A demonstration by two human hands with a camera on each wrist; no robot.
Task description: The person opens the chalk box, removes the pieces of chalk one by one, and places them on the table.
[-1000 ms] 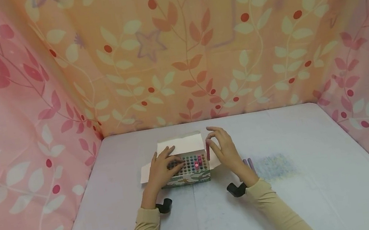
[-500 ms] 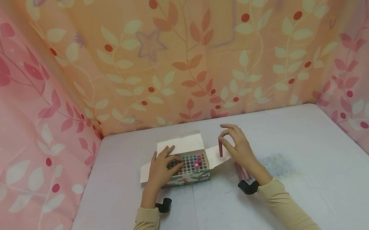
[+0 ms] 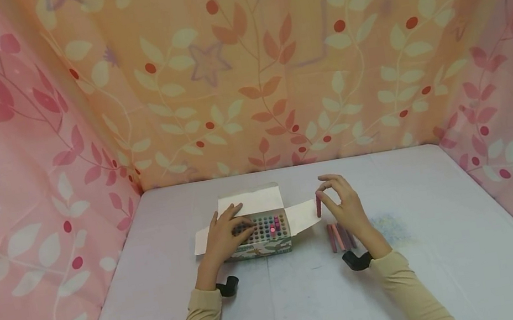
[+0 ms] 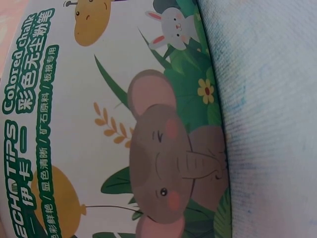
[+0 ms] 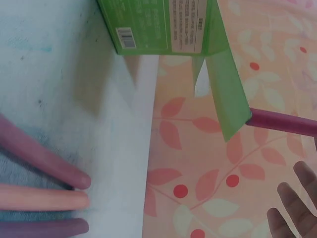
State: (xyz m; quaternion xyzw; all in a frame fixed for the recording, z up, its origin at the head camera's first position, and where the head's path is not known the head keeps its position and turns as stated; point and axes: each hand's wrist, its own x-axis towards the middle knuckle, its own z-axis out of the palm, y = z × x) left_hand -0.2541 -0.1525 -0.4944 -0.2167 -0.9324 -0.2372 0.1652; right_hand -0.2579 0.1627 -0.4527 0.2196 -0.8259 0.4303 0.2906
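My right hand (image 3: 344, 207) pinches a dark red chalk stick (image 3: 318, 206) by its top, and the stick hangs upright beside the box's right flap (image 3: 303, 217). In the right wrist view the held chalk (image 5: 282, 122) appears close to the green flap (image 5: 225, 94). My left hand (image 3: 225, 236) rests on the left part of the open chalk box (image 3: 263, 249), hiding some of its holes. Inside stand rows of chalk, with a few pink sticks (image 3: 272, 229) poking up. The left wrist view shows the box's printed front (image 4: 158, 148), lettered "Colored chalk".
Several chalk sticks (image 3: 338, 237) in purple and pink lie side by side on the white table (image 3: 299, 304), under my right wrist. A bluish chalk smudge (image 3: 390, 229) marks the tabletop to their right. Patterned curtains (image 3: 242, 72) enclose the table's back and sides.
My right hand has moved right, away from the box, carrying the dark red chalk. The right flap and the lying sticks are now more exposed. My left hand has stayed put.
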